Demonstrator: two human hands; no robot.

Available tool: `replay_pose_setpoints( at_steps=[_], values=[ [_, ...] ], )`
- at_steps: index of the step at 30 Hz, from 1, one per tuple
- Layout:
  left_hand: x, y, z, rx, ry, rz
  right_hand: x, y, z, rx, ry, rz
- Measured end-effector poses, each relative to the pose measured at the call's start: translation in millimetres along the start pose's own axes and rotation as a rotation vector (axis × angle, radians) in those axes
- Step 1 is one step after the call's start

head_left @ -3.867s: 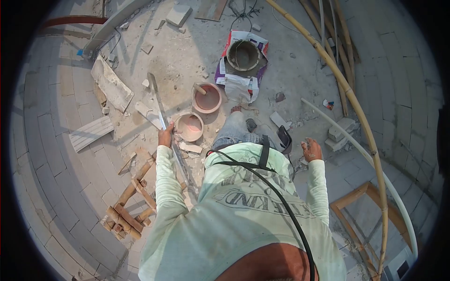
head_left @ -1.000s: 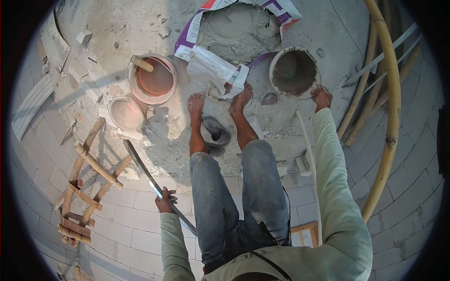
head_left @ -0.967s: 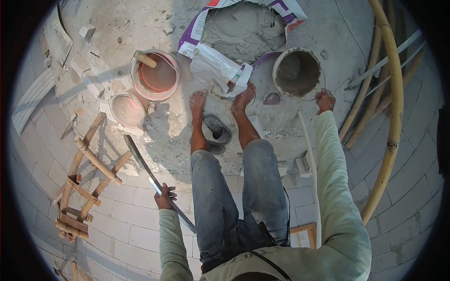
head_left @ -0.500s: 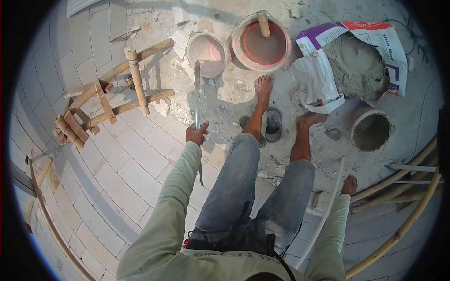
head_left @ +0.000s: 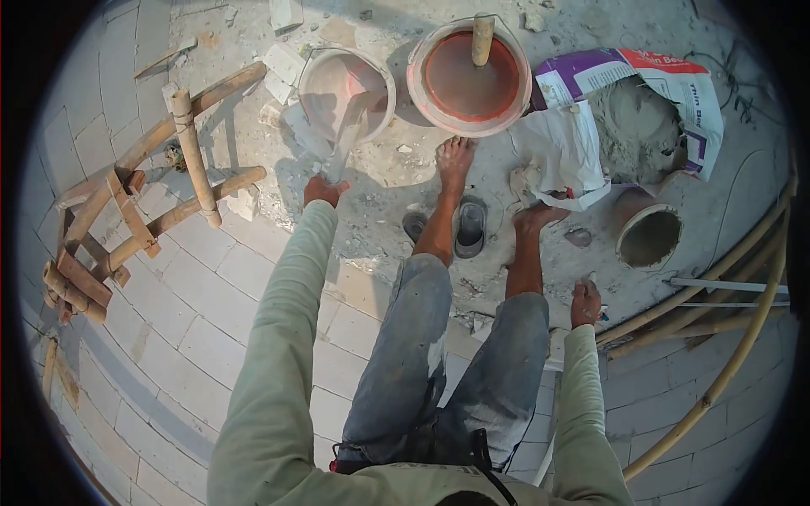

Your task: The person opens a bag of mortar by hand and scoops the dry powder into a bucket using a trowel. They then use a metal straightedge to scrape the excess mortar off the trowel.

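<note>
My left hand is closed around a long, thin metal strip, smeared by motion. The strip's far end overlaps the pale bucket on the left, which has some whitish liquid in it. My right hand is out past my right knee with its fingers curled; I cannot tell what it holds, if anything. Below the round bucket of greyish water, with a wooden handle standing in it, is one of my bare feet. An opened bag of grey powder lies by my other foot.
A wood and bamboo frame lies on the block floor at left. Dark sandals sit between my feet. Right of them stands a small bucket with grey contents. Bamboo poles run along the right edge.
My left hand has moved forward and left, swinging the strip toward the pale bucket. My right hand has moved forward and inward. A white curved pipe by my right arm is now mostly out of sight.
</note>
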State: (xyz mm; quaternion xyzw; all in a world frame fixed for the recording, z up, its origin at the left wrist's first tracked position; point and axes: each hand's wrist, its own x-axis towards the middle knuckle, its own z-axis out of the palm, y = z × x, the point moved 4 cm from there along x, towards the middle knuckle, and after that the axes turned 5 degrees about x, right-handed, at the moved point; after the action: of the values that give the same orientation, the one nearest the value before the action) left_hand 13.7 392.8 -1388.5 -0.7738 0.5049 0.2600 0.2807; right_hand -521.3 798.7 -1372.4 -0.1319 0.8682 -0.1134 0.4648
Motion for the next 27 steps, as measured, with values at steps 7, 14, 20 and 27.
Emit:
replay_pose_setpoints(
  at_steps=[7, 14, 20, 27],
  values=[
    [36.3, 8.6, 16.2, 0.065, -0.028, 0.165, 70.7, -205.3, 43.6, -0.102, 0.054, -0.351],
    [40.1, 12.0, 9.2, 0.117, -0.052, 0.323, 184.8, -403.2, 108.4, -0.128, 0.138, -0.758],
    [36.7, 8.4, -7.9, 0.097, -0.008, 0.403, 185.3, -475.7, 140.4, -0.113, -0.091, -0.699],
    [0.7, 55.1, -53.5, -0.373, 0.047, 0.508, 132.1, -454.8, 139.5, 0.040, -0.137, -0.566]
  ],
)
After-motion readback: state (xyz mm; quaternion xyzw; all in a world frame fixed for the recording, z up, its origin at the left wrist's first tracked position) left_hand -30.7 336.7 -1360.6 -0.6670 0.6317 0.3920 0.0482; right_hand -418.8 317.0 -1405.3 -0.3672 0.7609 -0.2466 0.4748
